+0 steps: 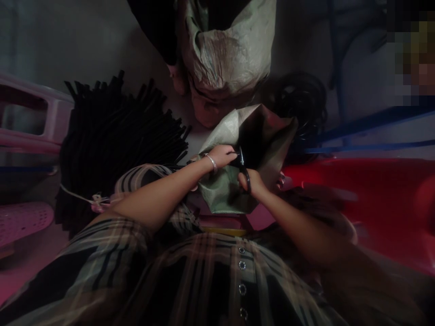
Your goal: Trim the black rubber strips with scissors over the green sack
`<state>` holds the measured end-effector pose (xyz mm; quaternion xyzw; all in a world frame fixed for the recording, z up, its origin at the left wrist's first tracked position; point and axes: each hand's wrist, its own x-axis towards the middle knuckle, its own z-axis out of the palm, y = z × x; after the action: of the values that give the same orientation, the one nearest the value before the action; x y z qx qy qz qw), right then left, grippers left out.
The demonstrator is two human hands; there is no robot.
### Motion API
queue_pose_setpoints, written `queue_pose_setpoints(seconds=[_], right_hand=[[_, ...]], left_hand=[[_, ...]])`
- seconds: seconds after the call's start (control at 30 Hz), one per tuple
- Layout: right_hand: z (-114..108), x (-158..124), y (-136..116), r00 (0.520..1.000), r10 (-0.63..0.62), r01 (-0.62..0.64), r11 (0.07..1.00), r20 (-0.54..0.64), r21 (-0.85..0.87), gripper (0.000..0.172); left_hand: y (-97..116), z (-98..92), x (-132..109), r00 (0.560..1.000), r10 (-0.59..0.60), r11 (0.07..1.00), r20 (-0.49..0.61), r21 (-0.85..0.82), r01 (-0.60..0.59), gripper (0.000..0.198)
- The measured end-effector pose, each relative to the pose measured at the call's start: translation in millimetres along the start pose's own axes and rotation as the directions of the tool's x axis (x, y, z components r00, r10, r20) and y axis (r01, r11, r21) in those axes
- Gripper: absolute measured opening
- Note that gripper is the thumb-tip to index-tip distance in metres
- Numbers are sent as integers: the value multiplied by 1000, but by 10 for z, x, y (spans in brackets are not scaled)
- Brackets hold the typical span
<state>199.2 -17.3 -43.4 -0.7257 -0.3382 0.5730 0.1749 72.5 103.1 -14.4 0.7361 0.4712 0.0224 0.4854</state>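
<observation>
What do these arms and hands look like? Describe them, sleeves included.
The bare left hand and bare right hand wear no gloves. A dark plaid shirt sleeve with tan and pale lines covers the upper left arm, leaving the forearm bare. A thin silver bangle circles the left wrist.

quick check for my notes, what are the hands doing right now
Left hand: closed on the woven sack.
Right hand: closed on the black scissors.

The left forearm (159, 194) angled in from the lower left and the right forearm (299, 231) from the lower right, the left hand (217, 156) and right hand (253, 181) curled closed, just apart, near frame centre.
</observation>
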Motion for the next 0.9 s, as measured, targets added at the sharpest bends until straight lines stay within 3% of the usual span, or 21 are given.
queue_pose_setpoints(seconds=[0.2, 0.37, 0.57, 0.9], right_hand=[[-27, 32, 30, 998, -36, 36, 999, -43, -14, 8], [-15, 25, -30, 999, -52, 51, 996, -4, -79, 13], [0, -6, -66, 989, -148, 150, 969, 24, -198, 12], [4, 40, -3, 986, -162, 166, 952, 39, -257, 13]], left_hand=[[12, -29, 16, 992, -127, 966, 26, -226, 129, 15], [49, -80, 37, 982, -176, 902, 71, -388, 190, 9], [44, -67, 41, 985, -165, 889, 60, -424, 175, 11], [68, 27, -18, 978, -169, 913, 121, -355, 202, 11]])
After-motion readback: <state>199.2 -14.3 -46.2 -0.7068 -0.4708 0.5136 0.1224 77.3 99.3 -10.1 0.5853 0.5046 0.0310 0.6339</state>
